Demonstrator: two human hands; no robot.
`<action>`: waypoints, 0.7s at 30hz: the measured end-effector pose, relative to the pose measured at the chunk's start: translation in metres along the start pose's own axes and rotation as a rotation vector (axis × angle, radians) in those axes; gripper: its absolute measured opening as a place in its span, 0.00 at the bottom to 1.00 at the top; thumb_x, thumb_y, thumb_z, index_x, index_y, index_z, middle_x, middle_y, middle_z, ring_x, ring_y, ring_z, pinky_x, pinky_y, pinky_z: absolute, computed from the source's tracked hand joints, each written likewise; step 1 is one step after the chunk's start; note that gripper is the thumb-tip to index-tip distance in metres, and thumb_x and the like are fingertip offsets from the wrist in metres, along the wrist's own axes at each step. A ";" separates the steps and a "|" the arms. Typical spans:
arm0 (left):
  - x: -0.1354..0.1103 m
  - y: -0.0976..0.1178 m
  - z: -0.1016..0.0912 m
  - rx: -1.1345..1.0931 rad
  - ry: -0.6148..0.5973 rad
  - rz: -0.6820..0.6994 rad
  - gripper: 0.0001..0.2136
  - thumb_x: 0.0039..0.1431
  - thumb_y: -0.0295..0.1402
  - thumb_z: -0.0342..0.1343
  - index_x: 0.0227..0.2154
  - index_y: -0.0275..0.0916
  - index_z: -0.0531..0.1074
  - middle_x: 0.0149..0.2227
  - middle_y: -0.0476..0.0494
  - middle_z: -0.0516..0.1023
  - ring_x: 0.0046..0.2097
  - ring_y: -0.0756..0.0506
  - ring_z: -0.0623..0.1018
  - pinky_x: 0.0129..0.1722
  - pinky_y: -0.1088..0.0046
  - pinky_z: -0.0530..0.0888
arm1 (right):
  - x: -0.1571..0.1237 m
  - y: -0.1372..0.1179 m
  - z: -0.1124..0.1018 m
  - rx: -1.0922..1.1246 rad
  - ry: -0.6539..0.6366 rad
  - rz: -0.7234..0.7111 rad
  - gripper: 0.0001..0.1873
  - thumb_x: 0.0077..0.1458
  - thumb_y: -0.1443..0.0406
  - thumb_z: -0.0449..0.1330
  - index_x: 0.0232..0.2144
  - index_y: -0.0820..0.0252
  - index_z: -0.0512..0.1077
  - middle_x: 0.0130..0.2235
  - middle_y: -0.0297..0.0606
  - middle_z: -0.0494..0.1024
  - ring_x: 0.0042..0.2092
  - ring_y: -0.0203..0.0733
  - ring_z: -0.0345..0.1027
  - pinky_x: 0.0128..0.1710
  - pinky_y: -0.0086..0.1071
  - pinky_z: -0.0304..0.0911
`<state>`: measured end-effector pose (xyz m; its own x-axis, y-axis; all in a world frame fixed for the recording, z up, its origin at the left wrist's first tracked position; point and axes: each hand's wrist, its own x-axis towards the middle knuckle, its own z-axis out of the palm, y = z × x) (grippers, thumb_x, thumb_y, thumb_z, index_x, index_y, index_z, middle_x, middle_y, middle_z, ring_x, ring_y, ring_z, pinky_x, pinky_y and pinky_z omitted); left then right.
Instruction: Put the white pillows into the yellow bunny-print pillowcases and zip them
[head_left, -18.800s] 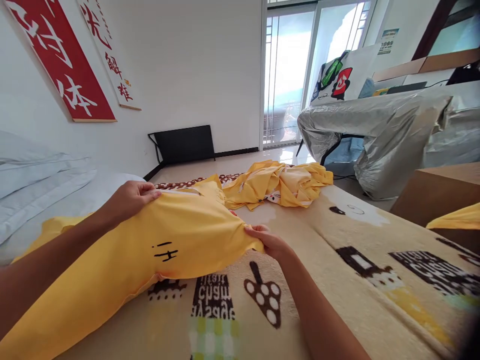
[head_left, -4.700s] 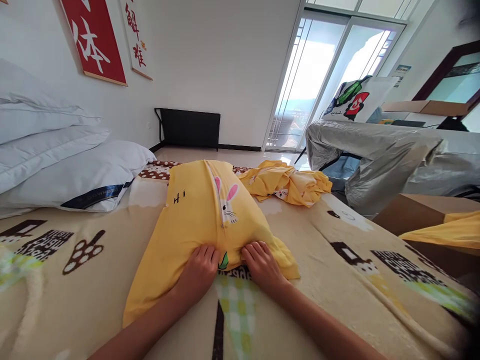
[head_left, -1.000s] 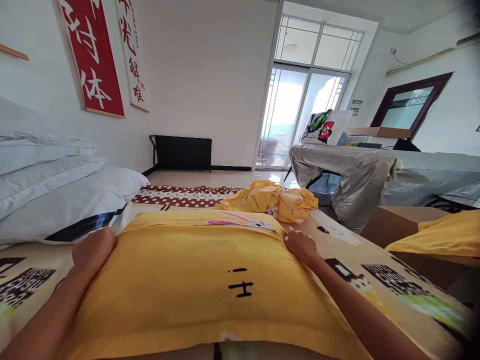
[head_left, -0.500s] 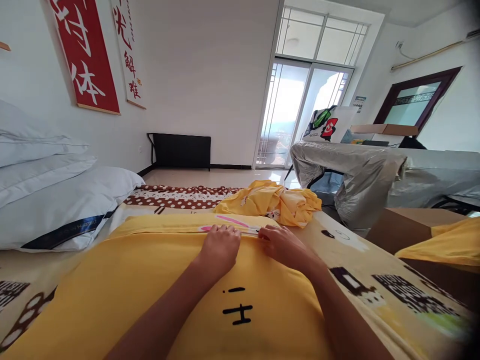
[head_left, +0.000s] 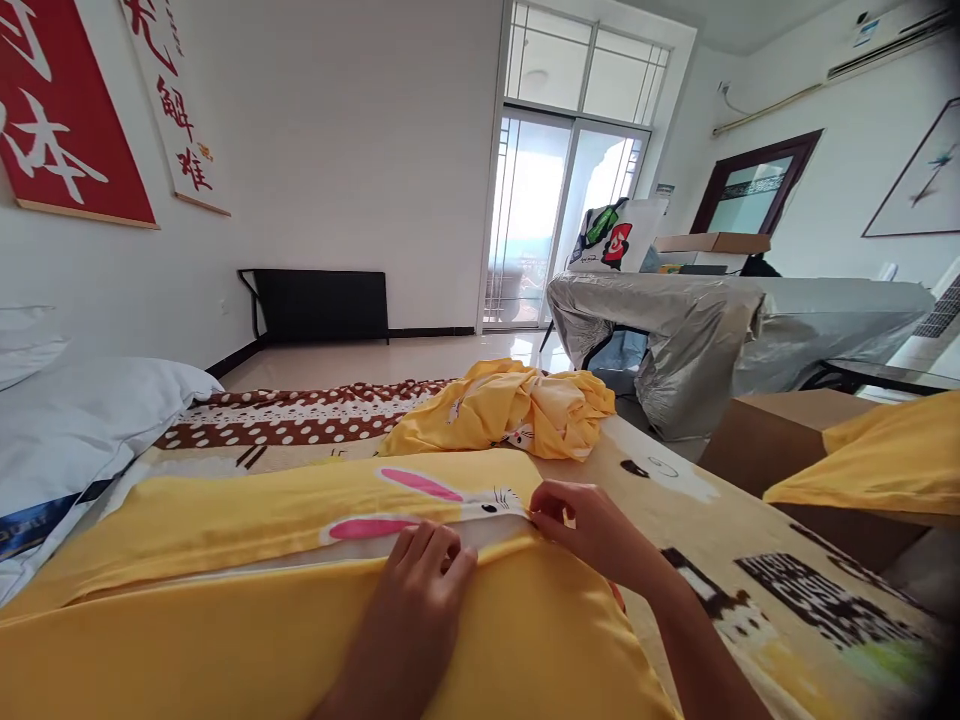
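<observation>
A yellow pillowcase [head_left: 247,640] lies over the bed in front of me, with a strip of white showing in the long gap along its far side. Beyond the gap, its flap carries a white rabbit print with pink ears. My left hand [head_left: 420,600] rests at the near edge of this gap, fingers curled on the fabric just below the lower pink ear. At the gap's right end, beside the rabbit's face, my right hand [head_left: 585,525] pinches the pillowcase edge between thumb and forefinger.
White pillows [head_left: 97,420] are piled on the left. A crumpled yellow cloth [head_left: 502,410] lies beyond the pillowcase on the patterned bed cover [head_left: 645,500]. On the right stands a cardboard box [head_left: 787,430] with yellow fabric [head_left: 885,450] over it, before a plastic-covered table [head_left: 675,310].
My view has swung right. The gap in the pillowcase shows wider, with more of the rabbit print visible. My left hand has come nearer to me, and the hands are farther apart.
</observation>
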<state>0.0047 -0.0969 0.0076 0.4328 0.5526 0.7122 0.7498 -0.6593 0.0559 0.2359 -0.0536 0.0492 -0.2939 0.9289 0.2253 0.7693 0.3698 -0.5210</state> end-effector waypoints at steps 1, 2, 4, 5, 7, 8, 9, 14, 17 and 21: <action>0.001 0.000 -0.001 -0.022 0.011 0.013 0.11 0.55 0.17 0.46 0.34 0.38 0.68 0.33 0.46 0.71 0.36 0.45 0.69 0.36 0.67 0.69 | 0.000 0.000 0.002 -0.008 0.005 0.019 0.10 0.54 0.62 0.52 0.27 0.59 0.71 0.26 0.32 0.75 0.28 0.34 0.63 0.29 0.28 0.55; 0.002 0.001 -0.002 -0.043 0.017 0.029 0.12 0.55 0.17 0.46 0.35 0.38 0.68 0.34 0.45 0.72 0.36 0.45 0.69 0.37 0.67 0.70 | 0.000 0.000 0.003 -0.018 0.013 0.040 0.11 0.55 0.61 0.52 0.27 0.59 0.70 0.26 0.33 0.75 0.28 0.34 0.63 0.29 0.28 0.54; 0.003 0.001 -0.004 -0.068 0.026 0.073 0.12 0.56 0.18 0.45 0.37 0.38 0.69 0.36 0.45 0.74 0.38 0.45 0.70 0.39 0.67 0.70 | 0.000 -0.002 0.005 -0.051 0.042 0.083 0.13 0.56 0.60 0.51 0.25 0.59 0.69 0.26 0.34 0.75 0.27 0.35 0.63 0.28 0.29 0.53; 0.004 0.001 -0.004 -0.072 0.037 0.093 0.13 0.57 0.18 0.45 0.37 0.38 0.70 0.37 0.45 0.74 0.39 0.45 0.71 0.40 0.67 0.70 | 0.000 -0.003 0.005 -0.073 0.059 0.104 0.13 0.56 0.60 0.51 0.24 0.59 0.68 0.25 0.34 0.75 0.27 0.35 0.63 0.28 0.29 0.53; 0.003 0.001 -0.004 -0.069 0.063 0.117 0.12 0.59 0.19 0.44 0.36 0.38 0.71 0.39 0.45 0.76 0.41 0.45 0.72 0.42 0.67 0.69 | -0.002 -0.006 0.003 -0.108 0.070 0.139 0.14 0.56 0.59 0.51 0.24 0.59 0.68 0.25 0.35 0.75 0.27 0.36 0.63 0.28 0.29 0.52; 0.003 0.001 -0.003 -0.067 0.076 0.122 0.12 0.60 0.20 0.43 0.35 0.38 0.71 0.40 0.45 0.76 0.42 0.45 0.72 0.43 0.67 0.69 | -0.004 -0.008 0.003 -0.114 0.058 0.150 0.14 0.56 0.59 0.52 0.24 0.59 0.69 0.25 0.35 0.75 0.27 0.36 0.64 0.28 0.29 0.52; 0.002 0.002 -0.002 -0.065 0.089 0.122 0.12 0.60 0.20 0.44 0.34 0.37 0.71 0.41 0.45 0.77 0.43 0.45 0.72 0.44 0.67 0.68 | -0.005 -0.010 0.002 -0.116 0.038 0.159 0.13 0.55 0.59 0.53 0.25 0.59 0.70 0.25 0.34 0.75 0.28 0.36 0.64 0.28 0.29 0.51; 0.002 0.003 0.002 -0.055 0.130 0.137 0.11 0.60 0.21 0.44 0.35 0.36 0.72 0.42 0.45 0.77 0.45 0.45 0.71 0.45 0.67 0.67 | -0.008 -0.020 0.001 -0.220 -0.010 0.243 0.08 0.52 0.62 0.56 0.27 0.57 0.73 0.28 0.34 0.77 0.30 0.37 0.66 0.27 0.28 0.50; 0.002 0.003 0.001 -0.046 0.126 0.151 0.12 0.58 0.19 0.45 0.36 0.35 0.72 0.42 0.45 0.78 0.46 0.45 0.71 0.46 0.66 0.66 | -0.007 -0.023 0.004 -0.316 -0.023 0.252 0.07 0.52 0.65 0.55 0.27 0.56 0.74 0.28 0.34 0.78 0.31 0.38 0.68 0.27 0.29 0.49; 0.002 0.003 -0.003 -0.013 0.075 0.167 0.13 0.56 0.18 0.45 0.37 0.36 0.73 0.43 0.46 0.78 0.47 0.44 0.72 0.46 0.66 0.67 | -0.007 -0.027 0.013 -0.508 -0.005 0.208 0.11 0.54 0.68 0.52 0.27 0.57 0.74 0.28 0.37 0.78 0.30 0.40 0.70 0.27 0.30 0.46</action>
<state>0.0060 -0.0994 0.0114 0.5120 0.3953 0.7626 0.6634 -0.7459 -0.0588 0.2102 -0.0698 0.0513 -0.1080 0.9820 0.1549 0.9883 0.1230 -0.0907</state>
